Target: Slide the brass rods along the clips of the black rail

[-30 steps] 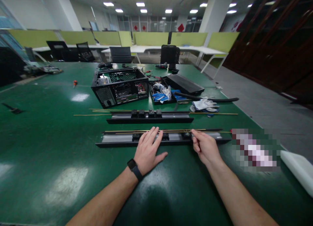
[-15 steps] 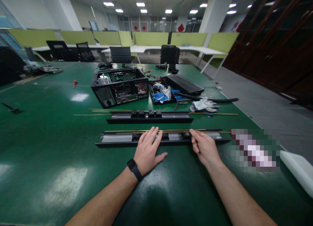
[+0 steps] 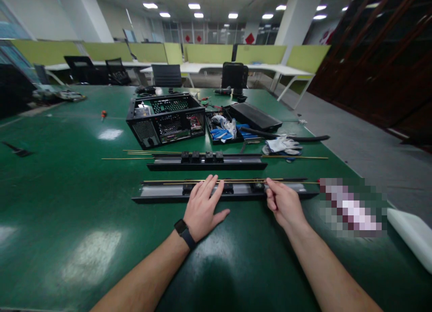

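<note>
My left hand [image 3: 203, 209], with a dark watch [image 3: 182, 229] on its wrist, lies flat over the near black channel [image 3: 162, 198], fingers stretched out. Its fingertips rest at the thin brass rods [image 3: 236, 181] running along the channel's back edge. Thumb and forefinger of my right hand [image 3: 285, 203] are pinched on one of these rods, close to a small black block [image 3: 257, 187] in the channel. Other blocks are partly covered by my left hand. Behind lies a second, similar channel [image 3: 243, 161] with several black blocks [image 3: 209, 156] and rods poking out at both ends.
An open black computer case [image 3: 165, 123] stands farther back. Beside it are a tray [image 3: 221, 140] with gloves, a black panel [image 3: 254, 116] and a white glove [image 3: 281, 144]. A pixelated patch [image 3: 351, 206] and a white block [image 3: 410, 235] are at right on the green table [image 3: 101, 204].
My right hand has slid slightly to the right, and the left end of the brass rod it pinches has shifted right with it. My left hand has barely moved.
</note>
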A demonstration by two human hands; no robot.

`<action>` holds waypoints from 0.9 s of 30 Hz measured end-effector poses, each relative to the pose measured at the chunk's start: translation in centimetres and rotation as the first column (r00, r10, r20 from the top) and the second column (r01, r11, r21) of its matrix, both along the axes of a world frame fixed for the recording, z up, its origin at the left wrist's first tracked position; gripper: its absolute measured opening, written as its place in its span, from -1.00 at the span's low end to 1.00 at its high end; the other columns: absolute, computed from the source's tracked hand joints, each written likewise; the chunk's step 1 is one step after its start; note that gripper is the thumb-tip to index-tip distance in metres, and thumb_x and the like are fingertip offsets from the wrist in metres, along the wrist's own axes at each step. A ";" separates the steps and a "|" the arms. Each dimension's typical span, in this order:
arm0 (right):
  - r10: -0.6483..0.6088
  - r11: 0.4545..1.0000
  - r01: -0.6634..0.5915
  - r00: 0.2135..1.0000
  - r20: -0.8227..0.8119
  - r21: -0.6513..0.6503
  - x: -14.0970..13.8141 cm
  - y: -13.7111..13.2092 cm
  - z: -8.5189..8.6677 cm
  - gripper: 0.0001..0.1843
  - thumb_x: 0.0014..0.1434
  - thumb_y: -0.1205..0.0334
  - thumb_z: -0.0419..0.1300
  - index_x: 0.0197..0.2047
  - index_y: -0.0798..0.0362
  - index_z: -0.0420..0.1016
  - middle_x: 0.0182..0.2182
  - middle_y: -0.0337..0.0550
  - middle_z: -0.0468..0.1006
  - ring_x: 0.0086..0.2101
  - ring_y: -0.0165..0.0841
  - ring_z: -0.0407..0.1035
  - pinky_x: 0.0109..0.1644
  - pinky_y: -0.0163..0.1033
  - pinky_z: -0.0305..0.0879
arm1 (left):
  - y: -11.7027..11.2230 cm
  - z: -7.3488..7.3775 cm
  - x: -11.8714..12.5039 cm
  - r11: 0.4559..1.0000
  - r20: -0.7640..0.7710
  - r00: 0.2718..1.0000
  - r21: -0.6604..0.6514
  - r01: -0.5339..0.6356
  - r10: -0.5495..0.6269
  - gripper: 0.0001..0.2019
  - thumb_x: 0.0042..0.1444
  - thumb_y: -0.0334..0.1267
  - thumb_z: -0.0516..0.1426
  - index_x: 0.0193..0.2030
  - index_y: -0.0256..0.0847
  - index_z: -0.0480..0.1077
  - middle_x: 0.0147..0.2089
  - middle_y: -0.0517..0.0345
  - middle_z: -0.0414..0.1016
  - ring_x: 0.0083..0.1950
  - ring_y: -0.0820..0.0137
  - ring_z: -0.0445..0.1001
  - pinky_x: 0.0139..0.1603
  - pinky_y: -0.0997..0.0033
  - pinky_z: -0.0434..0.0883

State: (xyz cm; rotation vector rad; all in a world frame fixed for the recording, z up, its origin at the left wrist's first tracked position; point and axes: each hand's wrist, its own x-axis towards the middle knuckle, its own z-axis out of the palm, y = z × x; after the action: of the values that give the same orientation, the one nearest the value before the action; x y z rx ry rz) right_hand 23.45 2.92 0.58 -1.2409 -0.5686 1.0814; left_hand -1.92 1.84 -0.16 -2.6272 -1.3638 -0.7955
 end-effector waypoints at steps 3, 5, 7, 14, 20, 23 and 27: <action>0.006 1.000 -0.006 1.000 0.031 0.002 0.0 0.0 -0.1 -0.58 -0.07 0.01 0.50 -0.49 0.10 0.40 -0.66 -0.29 0.38 -0.81 -0.60 0.07 -0.83 -0.47 -0.14 | 0.0 0.0 0.0 1.000 0.005 1.000 -0.006 0.000 0.000 -0.22 0.15 0.00 0.22 0.45 -0.17 0.10 0.46 -0.10 0.13 0.49 0.06 0.06 0.43 0.00 0.10; 0.024 1.000 -0.024 0.998 0.058 0.002 -0.1 -0.1 -0.2 -0.56 -0.05 -0.02 0.49 -0.50 0.10 0.38 -0.65 -0.29 0.38 -0.81 -0.61 0.08 -0.83 -0.47 -0.16 | 0.0 -0.1 0.0 1.000 0.003 1.000 -0.012 0.003 -0.003 -0.24 0.16 0.01 0.21 0.44 -0.20 0.10 0.47 -0.10 0.11 0.49 0.07 0.04 0.44 0.00 0.07; 0.039 0.999 -0.039 0.996 0.085 0.000 -0.2 -0.1 -0.2 -0.55 -0.04 -0.03 0.49 -0.49 0.11 0.39 -0.65 -0.31 0.37 -0.82 -0.62 0.07 -0.83 -0.48 -0.18 | 0.0 -0.1 0.0 1.000 -0.002 1.000 -0.019 0.006 -0.006 -0.25 0.18 0.02 0.19 0.44 -0.22 0.11 0.47 -0.10 0.10 0.50 0.09 0.02 0.45 0.01 0.05; 0.026 0.999 -0.025 0.999 0.043 -0.021 -0.3 -0.1 0.2 -0.56 -0.10 0.02 0.52 -0.51 0.12 0.40 -0.69 -0.33 0.33 -0.81 -0.61 0.06 -0.82 -0.47 -0.16 | -0.1 -0.1 0.1 1.000 -0.001 1.000 -0.018 0.000 0.000 -0.24 0.16 0.01 0.21 0.44 -0.21 0.11 0.47 -0.09 0.10 0.49 0.08 0.04 0.45 0.02 0.05; -0.008 1.000 0.008 1.000 -0.006 0.001 -0.3 0.0 0.3 -0.60 -0.09 0.08 0.51 -0.50 0.11 0.39 -0.69 -0.31 0.35 -0.81 -0.59 0.07 -0.82 -0.46 -0.16 | 0.0 -0.1 0.0 1.000 -0.007 1.000 -0.025 0.004 -0.004 -0.25 0.19 0.01 0.19 0.45 -0.20 0.10 0.48 -0.09 0.09 0.50 0.10 0.03 0.44 0.02 0.06; -0.015 1.000 0.016 1.000 -0.010 0.006 -0.2 0.1 0.0 -0.59 -0.08 0.06 0.50 -0.49 0.10 0.38 -0.68 -0.31 0.36 -0.81 -0.59 0.07 -0.83 -0.46 -0.15 | 0.0 -0.2 0.0 1.000 -0.012 1.000 -0.027 0.003 -0.003 -0.25 0.19 0.02 0.19 0.45 -0.19 0.09 0.48 -0.09 0.08 0.50 0.10 0.02 0.44 0.02 0.06; 0.002 1.000 -0.002 0.999 0.036 0.007 -0.1 0.1 -0.4 -0.54 -0.07 -0.01 0.50 -0.52 0.10 0.35 -0.67 -0.30 0.38 -0.82 -0.60 0.08 -0.83 -0.47 -0.15 | 0.0 -0.2 0.1 1.000 -0.007 1.000 -0.014 0.007 -0.007 -0.24 0.18 0.03 0.19 0.45 -0.21 0.10 0.48 -0.11 0.09 0.50 0.08 0.03 0.44 0.01 0.06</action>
State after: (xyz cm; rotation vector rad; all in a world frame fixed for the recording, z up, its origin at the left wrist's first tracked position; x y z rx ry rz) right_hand 23.39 2.98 0.23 -1.2554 -0.6007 1.0598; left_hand -1.87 1.86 -0.40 -2.6443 -1.3644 -0.7794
